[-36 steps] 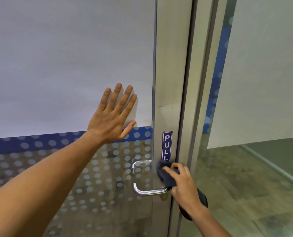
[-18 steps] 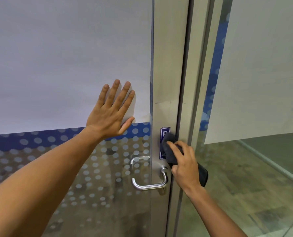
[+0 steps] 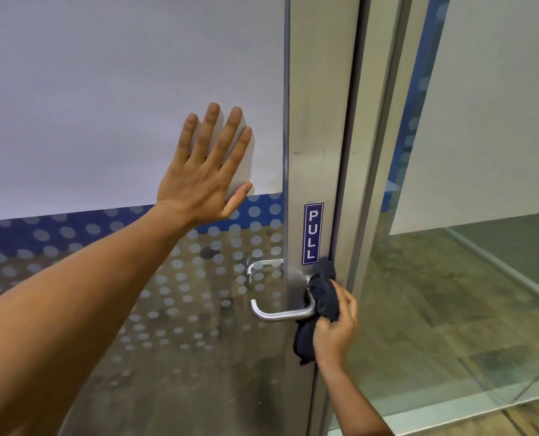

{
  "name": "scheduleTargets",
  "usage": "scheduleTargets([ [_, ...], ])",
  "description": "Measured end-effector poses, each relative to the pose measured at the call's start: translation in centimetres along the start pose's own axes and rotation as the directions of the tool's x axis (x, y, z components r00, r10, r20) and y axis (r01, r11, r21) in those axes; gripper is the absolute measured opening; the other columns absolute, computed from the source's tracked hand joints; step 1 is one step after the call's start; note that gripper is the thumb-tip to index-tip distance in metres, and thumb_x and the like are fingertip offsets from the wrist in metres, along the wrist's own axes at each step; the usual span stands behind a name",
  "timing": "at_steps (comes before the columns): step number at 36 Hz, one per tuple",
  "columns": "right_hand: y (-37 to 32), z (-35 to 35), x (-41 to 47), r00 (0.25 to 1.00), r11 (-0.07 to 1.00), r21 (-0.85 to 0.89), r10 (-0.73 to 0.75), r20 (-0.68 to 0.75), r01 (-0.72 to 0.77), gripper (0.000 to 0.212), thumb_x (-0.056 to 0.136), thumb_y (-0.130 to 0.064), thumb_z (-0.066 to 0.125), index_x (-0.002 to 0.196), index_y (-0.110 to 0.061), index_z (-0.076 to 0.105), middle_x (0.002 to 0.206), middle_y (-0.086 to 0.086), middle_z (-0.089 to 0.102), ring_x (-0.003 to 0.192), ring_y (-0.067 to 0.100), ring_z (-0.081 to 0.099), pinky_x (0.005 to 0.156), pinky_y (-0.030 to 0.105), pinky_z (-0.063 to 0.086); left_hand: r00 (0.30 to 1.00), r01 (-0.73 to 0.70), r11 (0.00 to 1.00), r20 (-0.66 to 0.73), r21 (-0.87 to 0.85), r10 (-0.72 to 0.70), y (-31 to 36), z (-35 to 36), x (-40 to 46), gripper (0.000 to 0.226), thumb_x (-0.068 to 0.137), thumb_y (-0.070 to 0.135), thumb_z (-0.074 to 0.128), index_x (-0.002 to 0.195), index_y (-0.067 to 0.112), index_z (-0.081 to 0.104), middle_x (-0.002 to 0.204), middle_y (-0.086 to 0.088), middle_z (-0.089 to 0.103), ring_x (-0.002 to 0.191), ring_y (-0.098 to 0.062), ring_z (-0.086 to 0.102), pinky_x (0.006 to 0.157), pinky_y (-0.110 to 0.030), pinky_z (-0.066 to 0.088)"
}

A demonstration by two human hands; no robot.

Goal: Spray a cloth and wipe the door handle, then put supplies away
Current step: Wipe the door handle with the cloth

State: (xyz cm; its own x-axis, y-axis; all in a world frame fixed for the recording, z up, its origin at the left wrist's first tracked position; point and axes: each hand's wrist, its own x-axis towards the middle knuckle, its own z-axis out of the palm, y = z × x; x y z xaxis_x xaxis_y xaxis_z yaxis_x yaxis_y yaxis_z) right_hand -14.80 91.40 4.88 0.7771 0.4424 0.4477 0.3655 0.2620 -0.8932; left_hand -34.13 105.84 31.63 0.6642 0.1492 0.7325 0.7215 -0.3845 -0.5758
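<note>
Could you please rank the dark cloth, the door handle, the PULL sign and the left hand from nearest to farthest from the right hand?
1. Dark cloth: held in the right hand.
2. Door handle: just left, against the cloth.
3. PULL sign: above, on the frame.
4. Left hand: up-left, flat on the glass.

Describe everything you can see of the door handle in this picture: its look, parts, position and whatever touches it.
The door handle is a lever of brushed, silvery metal, a round bar bent at both ends. Its long part lies level across the dotted glass, with the free end curving up at the left. At the right it turns up toward its mount on the metal door frame, below the blue PULL sign. A dark cloth, held in the right hand, presses against that mounted end and hides the base.
</note>
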Motion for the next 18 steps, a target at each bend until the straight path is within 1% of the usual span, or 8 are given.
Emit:
scheduleTargets([
  [1,0.0,0.4,-0.2,0.998,0.999,0.031,0.037,-0.051,-0.035,0.059,0.074,0.026,0.052,0.123,-0.003,0.067,0.118,0.006,0.059,0.11,-0.007,0.058,0.098,0.006,0.041,1.0,-0.002,1.0,-0.005,0.001,0.002,0.0,0.0,0.0,0.088,0.1,0.064,0.022,0.165,0.009,-0.001,0.171,-0.019,-0.001,0.156,-0.044,-0.002,0.125,-0.05,-0.017],
  [3,-0.1,1.5,-0.7,0.975,0.984,0.114,0.157,-0.159,-0.139,0.059,0.075,0.025,0.052,0.123,-0.007,0.066,0.119,0.008,0.063,0.111,0.007,0.062,0.098,0.01,0.043,1.0,-0.004,1.0,-0.01,0.003,0.004,0.0,0.1,-0.1,0.088,0.1,0.064,0.022,0.165,0.009,0.0,0.171,-0.019,-0.001,0.156,-0.044,-0.001,0.124,-0.05,-0.018],
  [6,-1.0,3.8,-1.9,0.87,0.903,0.277,0.404,-0.282,-0.329,0.054,0.081,0.025,0.055,0.126,-0.004,0.061,0.119,0.013,0.065,0.114,0.034,0.064,0.101,0.036,0.048,1.0,0.006,1.0,-0.004,-0.003,-0.006,0.0,0.0,-0.1,0.087,0.1,0.064,0.022,0.165,0.01,-0.001,0.171,-0.019,-0.002,0.156,-0.045,0.0,0.124,-0.05,-0.019],
  [8,-1.8,5.0,-2.6,0.795,0.833,0.405,0.516,-0.32,-0.377,0.05,0.083,0.024,0.053,0.12,-0.01,0.062,0.116,0.013,0.066,0.11,0.033,0.065,0.1,0.045,0.049,1.0,0.002,1.0,-0.006,0.004,-0.002,0.0,0.0,-0.1,0.087,0.1,0.064,0.022,0.165,0.01,0.0,0.171,-0.019,-0.001,0.156,-0.045,0.0,0.124,-0.05,-0.018],
  [11,-2.1,5.7,-2.8,0.676,0.675,0.568,0.69,-0.259,-0.472,0.047,0.086,0.02,0.053,0.097,-0.023,0.065,0.104,0.006,0.07,0.092,0.026,0.066,0.088,0.04,0.054,1.0,-0.007,1.0,-0.011,0.011,0.007,0.0,0.2,-0.1,0.087,0.1,0.064,0.022,0.165,0.01,0.0,0.171,-0.019,-0.001,0.155,-0.045,-0.001,0.124,-0.05,-0.019],
  [13,-2.2,5.8,-2.9,0.604,0.562,0.629,0.777,-0.178,-0.537,0.041,0.089,0.015,0.055,0.091,-0.024,0.064,0.102,0.005,0.071,0.087,0.025,0.066,0.083,0.039,0.055,1.0,-0.006,1.0,-0.015,0.016,0.006,-0.1,0.3,0.0,0.087,0.1,0.064,0.023,0.165,0.01,0.0,0.171,-0.019,-0.003,0.155,-0.044,-0.001,0.124,-0.05,-0.02],
  [16,-2.7,5.6,-3.8,0.494,0.366,0.663,0.87,0.007,-0.654,0.025,0.095,0.011,0.05,0.103,-0.011,0.06,0.11,0.016,0.066,0.079,0.023,0.066,0.073,0.036,0.055,1.0,0.0,1.0,-0.001,0.007,0.0,-0.1,0.2,0.0,0.088,0.1,0.064,0.022,0.165,0.01,-0.002,0.171,-0.015,-0.013,0.156,-0.044,-0.003,0.123,-0.05,-0.021],
  [18,-2.9,5.4,-4.3,0.477,0.294,0.646,0.87,0.124,-0.705,0.026,0.098,0.009,0.047,0.118,-0.003,0.057,0.112,0.02,0.064,0.077,0.02,0.066,0.062,0.031,0.053,1.0,0.0,1.0,0.011,0.009,0.0,0.0,0.2,0.0,0.088,0.1,0.065,0.022,0.165,0.01,-0.002,0.168,-0.013,-0.019,0.157,-0.042,-0.011,0.123,-0.049,-0.022],
])
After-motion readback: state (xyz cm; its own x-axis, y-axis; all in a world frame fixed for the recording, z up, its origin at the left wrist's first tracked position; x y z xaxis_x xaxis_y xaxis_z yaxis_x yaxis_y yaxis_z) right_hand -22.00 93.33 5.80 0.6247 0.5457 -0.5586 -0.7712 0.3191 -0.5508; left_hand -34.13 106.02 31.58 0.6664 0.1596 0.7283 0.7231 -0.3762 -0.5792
